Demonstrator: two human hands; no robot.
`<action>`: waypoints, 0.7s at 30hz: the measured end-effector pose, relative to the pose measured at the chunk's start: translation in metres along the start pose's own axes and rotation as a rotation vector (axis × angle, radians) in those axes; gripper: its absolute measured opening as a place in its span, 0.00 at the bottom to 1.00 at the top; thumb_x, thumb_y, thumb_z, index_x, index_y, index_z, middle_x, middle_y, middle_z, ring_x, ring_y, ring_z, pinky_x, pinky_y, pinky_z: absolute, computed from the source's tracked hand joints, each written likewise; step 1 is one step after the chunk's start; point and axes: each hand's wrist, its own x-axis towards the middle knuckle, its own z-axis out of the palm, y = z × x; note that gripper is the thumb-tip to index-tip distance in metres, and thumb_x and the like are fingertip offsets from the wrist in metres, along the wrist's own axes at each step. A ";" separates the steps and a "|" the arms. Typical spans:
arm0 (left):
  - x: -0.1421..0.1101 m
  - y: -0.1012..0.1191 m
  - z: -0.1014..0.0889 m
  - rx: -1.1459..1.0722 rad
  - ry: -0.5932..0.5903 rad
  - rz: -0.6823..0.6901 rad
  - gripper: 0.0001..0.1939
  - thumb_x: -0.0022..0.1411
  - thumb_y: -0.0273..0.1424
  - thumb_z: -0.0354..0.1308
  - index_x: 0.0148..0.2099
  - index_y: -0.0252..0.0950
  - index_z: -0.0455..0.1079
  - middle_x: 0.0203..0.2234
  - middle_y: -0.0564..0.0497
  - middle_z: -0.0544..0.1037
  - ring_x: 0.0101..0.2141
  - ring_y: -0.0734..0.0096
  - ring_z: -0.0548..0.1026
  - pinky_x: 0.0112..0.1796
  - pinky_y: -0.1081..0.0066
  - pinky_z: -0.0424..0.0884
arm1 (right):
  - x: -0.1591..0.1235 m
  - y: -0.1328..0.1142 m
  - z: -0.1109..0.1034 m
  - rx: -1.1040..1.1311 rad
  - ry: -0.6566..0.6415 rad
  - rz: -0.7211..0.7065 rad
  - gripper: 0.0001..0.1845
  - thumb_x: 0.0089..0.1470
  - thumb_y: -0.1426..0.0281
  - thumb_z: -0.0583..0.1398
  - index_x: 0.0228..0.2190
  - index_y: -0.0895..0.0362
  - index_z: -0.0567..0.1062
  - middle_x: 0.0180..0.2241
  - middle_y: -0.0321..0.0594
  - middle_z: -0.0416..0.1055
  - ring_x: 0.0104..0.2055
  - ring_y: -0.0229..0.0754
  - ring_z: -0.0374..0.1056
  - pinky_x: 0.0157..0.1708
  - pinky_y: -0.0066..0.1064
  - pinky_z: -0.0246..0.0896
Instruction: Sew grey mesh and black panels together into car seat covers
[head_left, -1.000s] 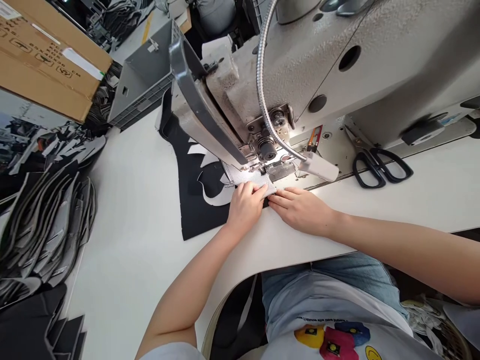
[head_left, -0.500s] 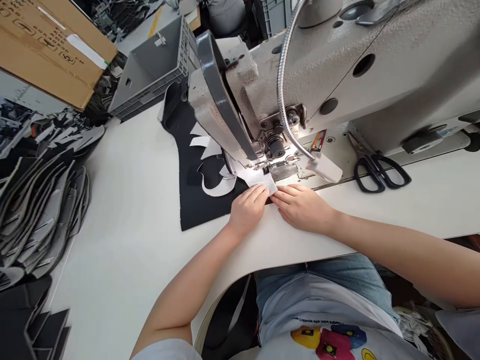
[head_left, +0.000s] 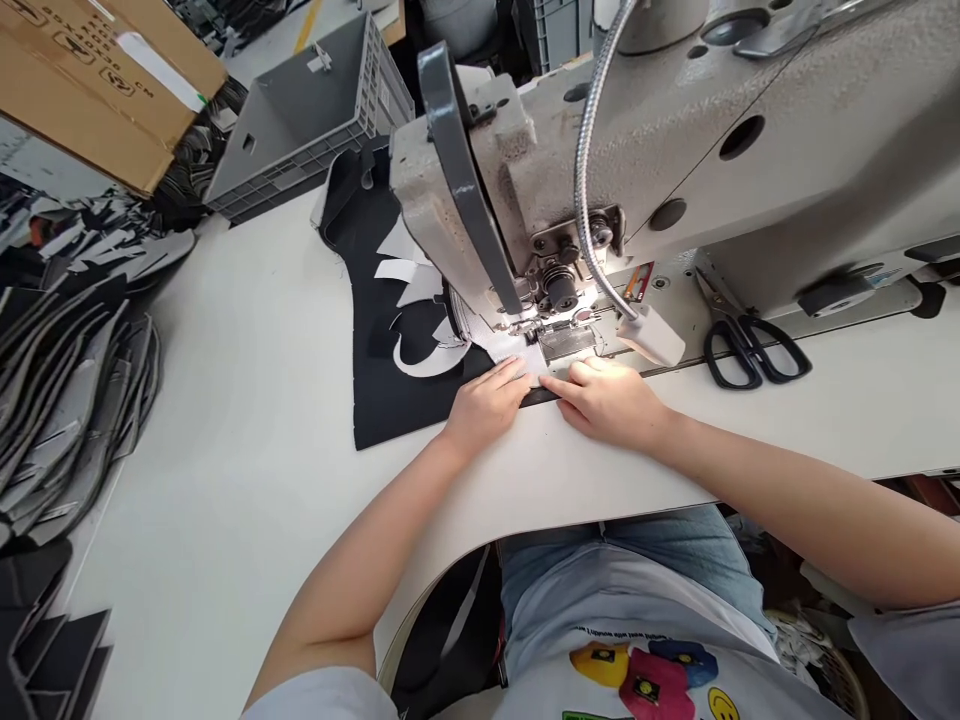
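The left hand lay nearly flat, fingers extended, pressing the white mesh strip at its one o'clock; the right hand was half open, index finger out to the strip's near corner at its ten o'clock, gripping nothing visible. Beneath lay the black fabric panel, the sewing machine spanning twelve to three o'clock. Good work here probably meant light, even pressure, aligned edges and fingertips clear of the needle area. At ten o'clock, the cardboard box bore partly cropped dimensions ending "CM"; toward six, the T-shirt's small line seemed to include "wouldn't".
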 end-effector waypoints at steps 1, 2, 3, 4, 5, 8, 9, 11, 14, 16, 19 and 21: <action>0.001 -0.002 0.001 -0.015 -0.002 -0.007 0.14 0.68 0.29 0.47 0.44 0.36 0.75 0.48 0.46 0.77 0.50 0.66 0.74 0.49 0.67 0.73 | 0.001 -0.001 0.001 -0.012 -0.008 0.011 0.20 0.60 0.67 0.52 0.50 0.57 0.73 0.31 0.44 0.70 0.34 0.44 0.62 0.33 0.35 0.52; 0.002 -0.005 0.002 -0.029 -0.008 -0.017 0.13 0.68 0.30 0.48 0.45 0.36 0.75 0.49 0.45 0.77 0.51 0.65 0.74 0.50 0.66 0.73 | 0.001 -0.001 0.001 -0.023 -0.014 0.018 0.20 0.60 0.67 0.52 0.51 0.58 0.73 0.31 0.45 0.70 0.34 0.45 0.62 0.34 0.35 0.52; 0.004 -0.008 0.004 -0.043 -0.017 -0.030 0.13 0.68 0.31 0.49 0.45 0.37 0.75 0.49 0.45 0.76 0.51 0.65 0.74 0.50 0.65 0.73 | 0.002 -0.001 0.002 -0.033 -0.018 0.021 0.21 0.60 0.68 0.52 0.52 0.59 0.72 0.31 0.45 0.71 0.34 0.45 0.62 0.34 0.35 0.52; 0.006 -0.011 0.005 -0.053 -0.024 -0.046 0.13 0.68 0.32 0.50 0.45 0.37 0.75 0.49 0.46 0.76 0.51 0.65 0.74 0.50 0.65 0.73 | 0.002 -0.001 0.002 -0.041 -0.018 0.023 0.21 0.60 0.68 0.51 0.52 0.59 0.72 0.31 0.45 0.71 0.34 0.45 0.62 0.35 0.35 0.52; 0.008 -0.014 0.007 -0.059 -0.029 -0.062 0.13 0.67 0.33 0.50 0.45 0.38 0.75 0.50 0.46 0.76 0.51 0.65 0.74 0.50 0.65 0.73 | 0.002 -0.001 0.002 -0.046 -0.016 0.023 0.21 0.60 0.68 0.51 0.52 0.60 0.72 0.31 0.45 0.71 0.34 0.45 0.62 0.35 0.35 0.52; 0.015 -0.024 0.013 -0.065 -0.017 -0.099 0.12 0.67 0.32 0.51 0.44 0.39 0.76 0.50 0.48 0.76 0.50 0.67 0.74 0.50 0.66 0.72 | 0.002 -0.001 0.003 -0.041 0.002 0.013 0.20 0.60 0.68 0.52 0.50 0.59 0.74 0.30 0.45 0.70 0.33 0.44 0.61 0.36 0.35 0.53; 0.017 -0.027 0.016 -0.067 -0.008 -0.108 0.12 0.67 0.32 0.51 0.44 0.39 0.76 0.49 0.49 0.76 0.50 0.67 0.74 0.50 0.67 0.72 | 0.002 0.000 0.003 -0.038 0.009 0.008 0.19 0.60 0.67 0.52 0.49 0.59 0.74 0.30 0.45 0.70 0.32 0.44 0.61 0.36 0.35 0.52; 0.022 -0.033 0.019 -0.077 0.006 -0.122 0.12 0.66 0.32 0.52 0.44 0.39 0.76 0.48 0.49 0.77 0.49 0.68 0.75 0.49 0.69 0.72 | 0.001 0.000 0.003 -0.038 0.020 0.000 0.19 0.60 0.68 0.52 0.49 0.59 0.74 0.29 0.44 0.69 0.32 0.43 0.60 0.34 0.34 0.52; 0.027 -0.039 0.024 -0.070 0.023 -0.138 0.11 0.66 0.31 0.53 0.43 0.39 0.77 0.44 0.50 0.79 0.47 0.67 0.76 0.47 0.70 0.73 | 0.002 0.000 0.002 -0.048 0.026 0.005 0.18 0.60 0.68 0.52 0.48 0.58 0.75 0.28 0.43 0.68 0.31 0.43 0.60 0.33 0.34 0.51; 0.028 -0.041 0.026 -0.059 0.033 -0.142 0.11 0.66 0.31 0.53 0.42 0.40 0.78 0.42 0.51 0.80 0.46 0.66 0.76 0.45 0.70 0.73 | 0.002 -0.001 0.002 -0.049 0.017 0.014 0.18 0.60 0.68 0.52 0.47 0.58 0.75 0.28 0.42 0.68 0.32 0.43 0.60 0.33 0.34 0.51; 0.028 -0.043 0.029 -0.059 0.057 -0.148 0.11 0.65 0.31 0.53 0.42 0.40 0.78 0.41 0.51 0.80 0.47 0.65 0.76 0.46 0.70 0.72 | 0.002 -0.002 0.001 -0.042 -0.015 0.020 0.19 0.60 0.68 0.52 0.48 0.58 0.74 0.29 0.43 0.68 0.33 0.44 0.61 0.34 0.34 0.52; 0.027 -0.043 0.030 -0.068 0.068 -0.158 0.11 0.65 0.30 0.53 0.43 0.40 0.78 0.41 0.51 0.80 0.47 0.65 0.76 0.47 0.70 0.72 | 0.003 -0.002 0.000 -0.035 -0.038 0.028 0.19 0.60 0.68 0.52 0.49 0.58 0.74 0.29 0.43 0.68 0.33 0.45 0.61 0.35 0.35 0.52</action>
